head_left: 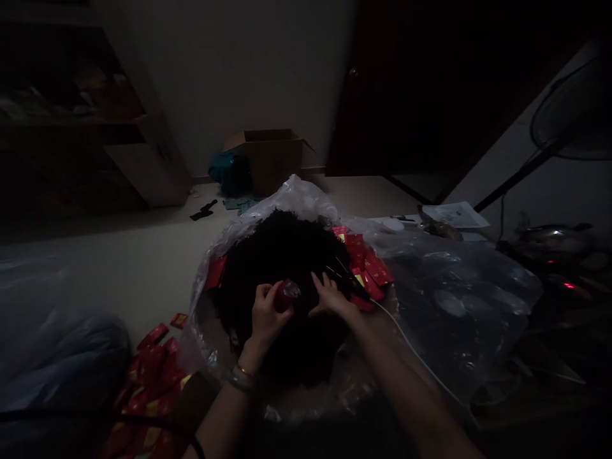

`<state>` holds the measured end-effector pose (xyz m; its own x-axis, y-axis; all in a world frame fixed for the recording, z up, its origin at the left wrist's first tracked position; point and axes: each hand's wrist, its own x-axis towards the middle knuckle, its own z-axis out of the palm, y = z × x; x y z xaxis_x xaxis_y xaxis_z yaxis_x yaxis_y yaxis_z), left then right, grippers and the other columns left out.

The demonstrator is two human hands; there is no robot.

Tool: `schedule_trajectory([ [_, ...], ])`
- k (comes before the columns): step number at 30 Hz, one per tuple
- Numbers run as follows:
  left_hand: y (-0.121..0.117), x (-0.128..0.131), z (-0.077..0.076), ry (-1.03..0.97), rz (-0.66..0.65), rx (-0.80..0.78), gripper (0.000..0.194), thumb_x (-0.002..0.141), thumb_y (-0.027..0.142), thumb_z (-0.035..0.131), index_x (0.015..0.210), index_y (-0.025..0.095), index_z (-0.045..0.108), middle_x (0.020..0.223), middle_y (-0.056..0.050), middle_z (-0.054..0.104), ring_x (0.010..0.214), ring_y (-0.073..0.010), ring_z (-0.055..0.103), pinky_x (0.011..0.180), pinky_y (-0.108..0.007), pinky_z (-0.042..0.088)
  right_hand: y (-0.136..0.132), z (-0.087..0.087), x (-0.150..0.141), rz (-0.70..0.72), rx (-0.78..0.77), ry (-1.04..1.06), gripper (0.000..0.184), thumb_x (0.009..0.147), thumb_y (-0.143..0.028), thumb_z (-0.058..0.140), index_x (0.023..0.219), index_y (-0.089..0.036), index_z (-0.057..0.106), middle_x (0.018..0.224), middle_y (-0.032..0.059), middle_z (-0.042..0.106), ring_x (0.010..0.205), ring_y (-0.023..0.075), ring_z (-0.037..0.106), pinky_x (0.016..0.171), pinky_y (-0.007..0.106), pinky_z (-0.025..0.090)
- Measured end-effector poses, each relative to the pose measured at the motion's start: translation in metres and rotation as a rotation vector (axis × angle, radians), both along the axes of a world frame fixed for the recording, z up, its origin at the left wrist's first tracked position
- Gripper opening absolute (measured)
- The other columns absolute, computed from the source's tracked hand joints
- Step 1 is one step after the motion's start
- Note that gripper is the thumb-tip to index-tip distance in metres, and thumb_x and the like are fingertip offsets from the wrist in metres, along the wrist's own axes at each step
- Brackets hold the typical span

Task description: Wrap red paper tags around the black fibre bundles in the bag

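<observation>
My left hand (268, 312) is closed around a small red packet (287, 294) whose top shows crinkled clear plastic. Just right of it, my right hand (329, 296) has its fingers spread and nothing in them. Both hands are above a heap of dark, crumbly material that looks like loose tea leaves (287, 245), piled in a clear plastic liner (299, 191). Beside my right hand lies a dark handled tool (354, 280) with thin metal prongs and a white cord (406, 338). Red packets (377, 268) rest along the heap's right side.
More red packets (148, 389) lie in a pile at lower left. Clear plastic bags (459, 287) spread to the right. A cardboard box (272, 159) and a teal bag (229, 171) stand by the wall. A fan (568, 115) is at far right. The room is dim.
</observation>
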<state>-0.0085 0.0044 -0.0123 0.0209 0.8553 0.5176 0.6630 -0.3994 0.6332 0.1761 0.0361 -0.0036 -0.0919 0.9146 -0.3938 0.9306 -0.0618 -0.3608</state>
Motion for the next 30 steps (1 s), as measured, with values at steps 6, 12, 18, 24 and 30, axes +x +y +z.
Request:
schedule_trajectory([
  [6, 0.001, -0.001, 0.000, -0.013, 0.011, -0.005, 0.047, 0.067, 0.019, 0.066, 0.113, 0.019, 0.057, 0.098, -0.005, 0.047, 0.086, -0.0181, 0.056, 0.075, -0.031, 0.053, -0.012, 0.000, -0.002, 0.172, 0.080, 0.084, 0.099, 0.057, -0.021, 0.078, 0.142, -0.029, 0.027, 0.143, 0.0159, 0.027, 0.127, 0.0329, 0.034, 0.095, 0.044, 0.039],
  [12, 0.001, -0.001, -0.001, -0.006, 0.006, -0.017, 0.048, 0.066, 0.020, 0.067, 0.112, 0.019, 0.057, 0.098, -0.005, 0.046, 0.086, -0.0181, 0.056, 0.075, -0.032, 0.053, -0.014, 0.002, -0.010, 0.112, 0.029, 0.021, 0.101, 0.056, -0.024, 0.080, 0.142, -0.029, 0.028, 0.138, 0.0172, 0.029, 0.123, 0.0364, 0.037, 0.092, 0.045, 0.040],
  [18, 0.001, -0.001, -0.001, -0.009, 0.010, -0.004, 0.049, 0.066, 0.021, 0.068, 0.113, 0.020, 0.057, 0.098, -0.005, 0.048, 0.085, -0.0191, 0.057, 0.074, -0.033, 0.053, -0.018, -0.001, -0.018, 0.226, 0.146, 0.125, 0.065, 0.063, -0.010, 0.070, 0.124, -0.025, 0.052, 0.126, 0.0102, 0.038, 0.111, 0.0244, 0.047, 0.091, 0.034, 0.042],
  [24, 0.000, 0.001, -0.001, -0.011, 0.003, -0.027, 0.047, 0.066, 0.020, 0.067, 0.112, 0.020, 0.058, 0.097, -0.005, 0.047, 0.084, -0.0181, 0.057, 0.074, -0.032, 0.053, -0.014, 0.001, -0.005, 0.149, 0.174, 0.211, 0.045, 0.063, -0.003, 0.063, 0.104, -0.021, 0.061, 0.105, 0.0048, 0.049, 0.085, 0.0146, 0.055, 0.077, 0.026, 0.045],
  [30, 0.000, 0.002, -0.001, -0.009, -0.004, -0.031, 0.046, 0.065, 0.019, 0.067, 0.110, 0.019, 0.059, 0.096, -0.005, 0.046, 0.083, -0.0176, 0.057, 0.073, -0.030, 0.053, -0.001, 0.036, 0.015, 0.102, 0.382, 0.446, 0.029, 0.063, -0.007, 0.064, 0.088, -0.021, 0.063, 0.090, 0.0006, 0.058, 0.088, 0.0165, 0.056, 0.081, 0.029, 0.045],
])
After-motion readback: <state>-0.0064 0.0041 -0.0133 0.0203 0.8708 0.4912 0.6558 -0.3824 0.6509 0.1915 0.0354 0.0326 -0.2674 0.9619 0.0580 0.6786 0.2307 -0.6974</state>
